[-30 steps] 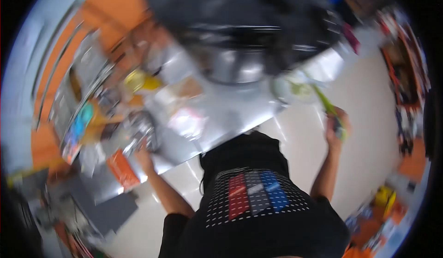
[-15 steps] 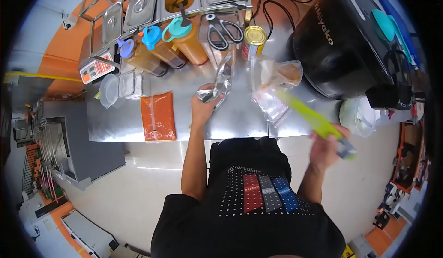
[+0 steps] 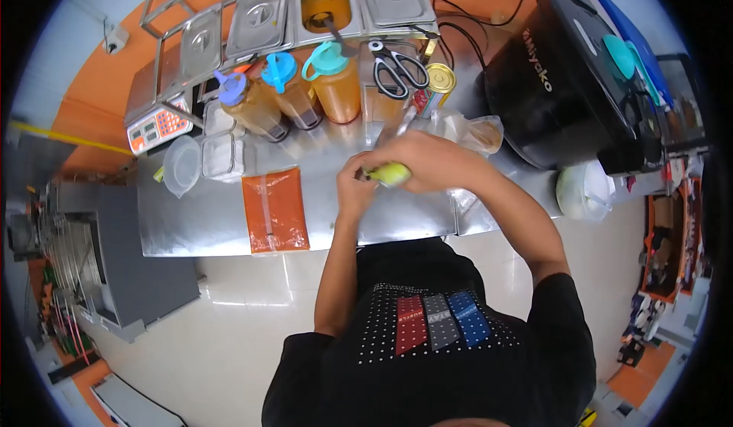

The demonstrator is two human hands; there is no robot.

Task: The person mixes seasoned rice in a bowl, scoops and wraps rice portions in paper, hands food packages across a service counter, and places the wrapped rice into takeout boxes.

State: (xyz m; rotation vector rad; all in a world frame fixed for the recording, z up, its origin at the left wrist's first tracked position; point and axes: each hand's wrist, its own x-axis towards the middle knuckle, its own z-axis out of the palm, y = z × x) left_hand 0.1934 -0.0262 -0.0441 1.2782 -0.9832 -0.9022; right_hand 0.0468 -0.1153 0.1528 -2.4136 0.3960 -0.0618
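Note:
My left hand (image 3: 356, 188) is closed over the steel counter, gripping a silver foil packet (image 3: 400, 125) that is mostly hidden behind my other hand. Across it lies my right hand (image 3: 431, 160), palm down, with its fingers wrapped around a long lime-green tool (image 3: 390, 174). Only the tool's rounded green end shows, close to my left fingers; its kind I cannot make out. To the left, a flat clear packet of orange-red sauce (image 3: 275, 209) rests near the counter's front edge. Black-handled scissors (image 3: 397, 70) lie on a clear container just beyond my hands.
Several sauce bottles (image 3: 336, 91) with coloured lids stand behind my hands, below steel food pans (image 3: 259, 19). A gold-lidded can (image 3: 440, 80) and a clear bag (image 3: 477, 133) sit to their right, beside a big black Miyako appliance (image 3: 527, 76). A scale (image 3: 159, 127) stands left.
My right hand has swung in from the right with the lime-green tool and met my left hand at the foil packet. The view has shifted slightly.

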